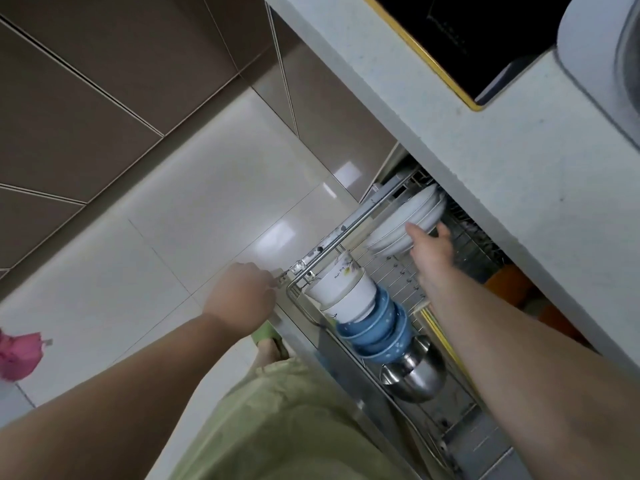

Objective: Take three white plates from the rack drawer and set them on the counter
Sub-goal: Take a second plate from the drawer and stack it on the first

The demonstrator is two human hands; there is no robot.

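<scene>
Several white plates [405,221] stand on edge at the far end of the pulled-out wire rack drawer [349,225], partly under the counter [519,161]. My right hand [431,249] reaches into the drawer and closes around the near edge of the plates, thumb on one side and fingers on the other. At the drawer's front corner, my left hand [242,299] grips the drawer's front panel. How many plates the right hand holds is unclear.
A stack of white cups and blue bowls [363,313] and steel bowls [412,375] lie in the rack nearer me. A black cooktop [460,39] and a white appliance [602,64] sit on the counter. Orange items [509,282] show beneath the rack. The floor is glossy tile.
</scene>
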